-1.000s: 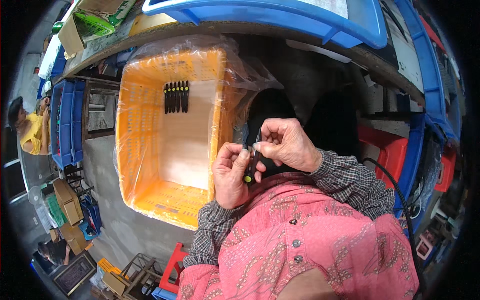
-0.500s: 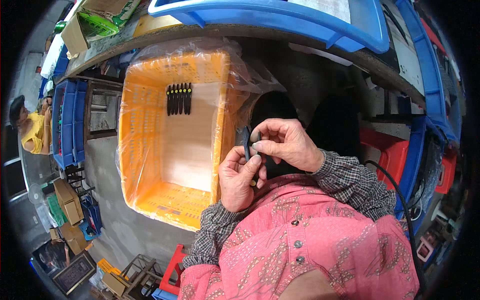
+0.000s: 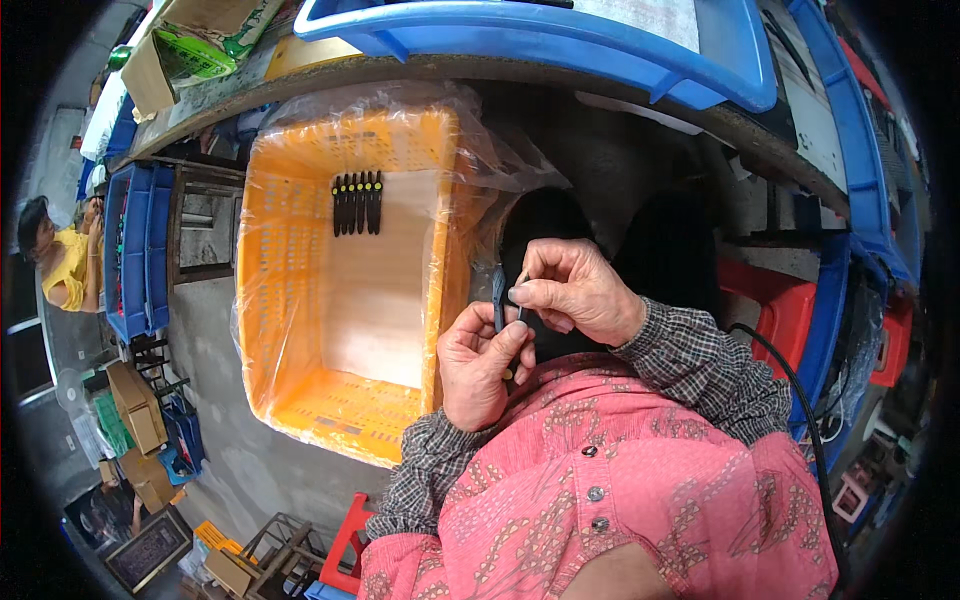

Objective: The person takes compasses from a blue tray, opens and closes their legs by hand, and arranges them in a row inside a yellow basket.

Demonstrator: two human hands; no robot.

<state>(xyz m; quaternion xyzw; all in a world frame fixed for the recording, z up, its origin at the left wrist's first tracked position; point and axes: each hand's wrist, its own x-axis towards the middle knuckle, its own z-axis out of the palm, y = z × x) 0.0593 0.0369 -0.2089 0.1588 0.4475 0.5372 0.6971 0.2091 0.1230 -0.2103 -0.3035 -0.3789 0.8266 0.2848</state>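
Note:
In front of my lap, my left hand (image 3: 478, 365) is closed around a slim dark blue-grey piece (image 3: 499, 297) that stands up out of the fingers; a small yellowish end shows below them. My right hand (image 3: 585, 290) pinches a thin, narrow piece (image 3: 519, 300) between thumb and fingertips, right beside the dark one. Its kind is too small to make out. To the left stands an orange plastic crate (image 3: 447, 260) lined with clear film. On the pale sheet (image 3: 375, 310) inside lies a row of several slim black pieces (image 3: 357, 208) with yellow dots near their upper ends.
A wooden bench edge (image 3: 560, 75) runs across the far side, with a large blue tray (image 3: 600, 40) on it. At the right are a red stool (image 3: 770, 305) and a black cable (image 3: 800, 385). A person in yellow (image 3: 70, 265) sits far left beside blue bins (image 3: 137, 250).
The thin piece in my right hand has turned and now shows a narrow, paler side. My left fingers and the dark piece have shifted slightly.

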